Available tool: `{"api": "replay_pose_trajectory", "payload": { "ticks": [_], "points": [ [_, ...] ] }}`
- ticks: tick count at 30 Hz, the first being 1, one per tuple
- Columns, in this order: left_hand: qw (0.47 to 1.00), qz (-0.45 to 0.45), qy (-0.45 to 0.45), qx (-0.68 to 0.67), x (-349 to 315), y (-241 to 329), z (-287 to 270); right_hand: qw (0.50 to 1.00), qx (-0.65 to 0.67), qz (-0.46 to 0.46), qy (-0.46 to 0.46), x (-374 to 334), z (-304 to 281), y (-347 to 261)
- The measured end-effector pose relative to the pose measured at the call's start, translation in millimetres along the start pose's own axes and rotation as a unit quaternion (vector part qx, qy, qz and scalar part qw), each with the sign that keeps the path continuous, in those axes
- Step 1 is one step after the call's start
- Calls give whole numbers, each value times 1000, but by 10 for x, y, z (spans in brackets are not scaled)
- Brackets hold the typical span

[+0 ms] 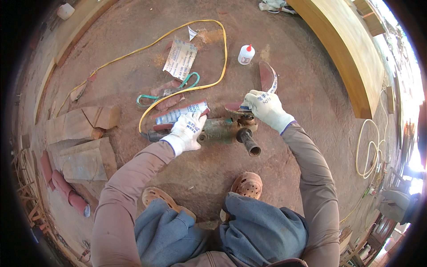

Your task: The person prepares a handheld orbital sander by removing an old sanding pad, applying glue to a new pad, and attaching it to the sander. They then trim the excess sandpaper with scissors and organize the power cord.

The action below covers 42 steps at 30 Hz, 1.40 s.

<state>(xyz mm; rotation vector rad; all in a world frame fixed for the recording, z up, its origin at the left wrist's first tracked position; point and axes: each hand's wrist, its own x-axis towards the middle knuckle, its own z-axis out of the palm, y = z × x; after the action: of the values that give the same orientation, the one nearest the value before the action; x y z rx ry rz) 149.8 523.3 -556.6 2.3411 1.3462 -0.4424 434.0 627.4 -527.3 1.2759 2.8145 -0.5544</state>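
Observation:
An angle grinder [222, 130] lies on the ground in front of my feet, its side handle [248, 143] pointing toward me. My left hand [189, 128], in a white work glove, is wrapped over the grinder's rear body. Its fingertips reach a rolled piece of printed-back sandpaper [178, 114] just beyond. At the grinder's head my right hand [265, 107], also gloved, pinches the edge of a reddish sanding disc [232, 107]; its fingertips are partly hidden. A curled reddish abrasive piece [267, 77] lies just past the right hand.
A yellow cord [224, 49] loops across the ground around a sandpaper sheet [181, 58] and a teal cord loop [191, 80]. Farther off stands a white bottle with a red tip [246, 55]. Wood blocks [84, 160] lie left; a large wooden beam [342, 49] is at right.

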Motion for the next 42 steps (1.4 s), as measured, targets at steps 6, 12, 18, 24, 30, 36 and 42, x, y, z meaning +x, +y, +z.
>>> {"api": "replay_pose_trajectory", "payload": {
  "ticks": [6,12,18,24,30,36,42],
  "points": [
    [996,59,25,-69,6,-114,-15,995,80,15,-64,-284,37,82],
    [991,17,-62,-119,285,80,-152,957,204,12,-206,-167,-82,335],
    [996,-25,-54,-72,455,297,-110,912,358,35,-198,-159,-138,299],
    [994,-15,-74,-76,489,265,-159,889,402,26,-218,-78,-196,392],
    [994,-19,-80,-67,492,264,-157,904,402,73,-128,-123,-121,325],
    [996,-6,-63,-63,498,281,-125,982,129,135,2,-78,97,121],
    [994,-45,-48,-83,553,305,-154,994,-33,93,-37,481,49,0]
  ]
}}
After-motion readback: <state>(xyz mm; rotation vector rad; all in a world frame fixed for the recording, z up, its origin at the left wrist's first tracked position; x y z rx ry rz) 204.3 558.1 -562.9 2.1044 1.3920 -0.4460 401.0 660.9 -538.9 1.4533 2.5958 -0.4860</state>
